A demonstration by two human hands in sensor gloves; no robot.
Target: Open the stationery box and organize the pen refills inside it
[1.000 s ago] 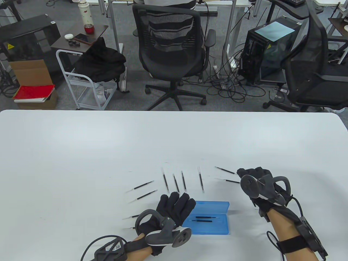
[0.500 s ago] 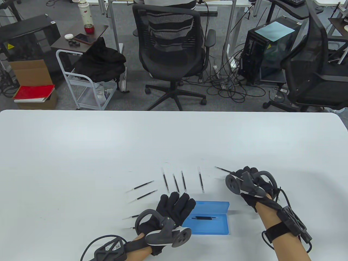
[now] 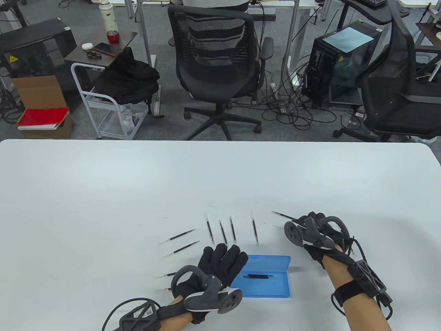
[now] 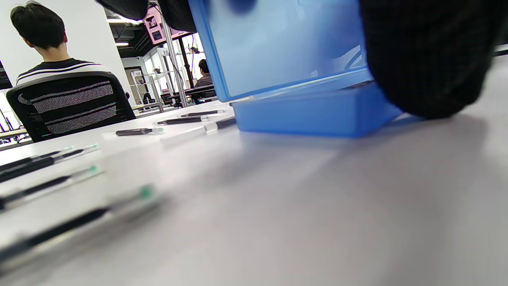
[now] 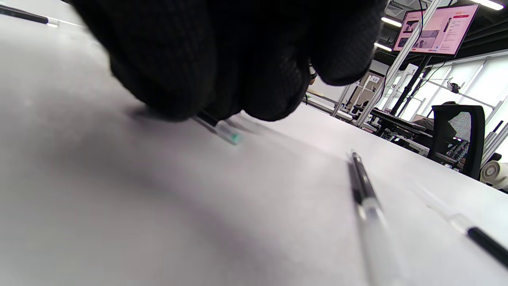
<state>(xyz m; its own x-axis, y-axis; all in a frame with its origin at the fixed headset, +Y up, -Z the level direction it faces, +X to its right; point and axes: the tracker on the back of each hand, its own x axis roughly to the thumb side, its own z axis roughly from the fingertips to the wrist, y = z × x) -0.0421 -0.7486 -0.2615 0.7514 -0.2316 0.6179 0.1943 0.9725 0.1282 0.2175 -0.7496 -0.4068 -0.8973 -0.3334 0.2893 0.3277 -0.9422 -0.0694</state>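
The blue stationery box (image 3: 275, 288) lies open near the front edge, its lid (image 4: 278, 43) standing up, with dark pen refills (image 3: 260, 276) lying inside. My left hand (image 3: 225, 260) holds the box's left end: the thumb (image 4: 428, 59) is in front of the lid and the other fingers are behind it. My right hand (image 3: 305, 222) is curled down on the table right of the box, its fingertips (image 5: 254, 91) pinching a pen refill (image 5: 222, 130) whose green-tipped end sticks out. Several loose refills fan out beyond the box, among them one (image 3: 254, 228) just left of that hand.
More refills lie left of my left hand (image 3: 181, 236), (image 3: 166, 275), and one (image 3: 283, 216) lies beyond my right hand. The white table (image 3: 137, 186) stretches far back. Office chairs (image 3: 220, 62), a cart and computer towers stand on the floor behind it.
My right hand has moved left and rolled over onto the refill on the right, which is now hidden under it. The refills in the box have settled together. The left hand is still.
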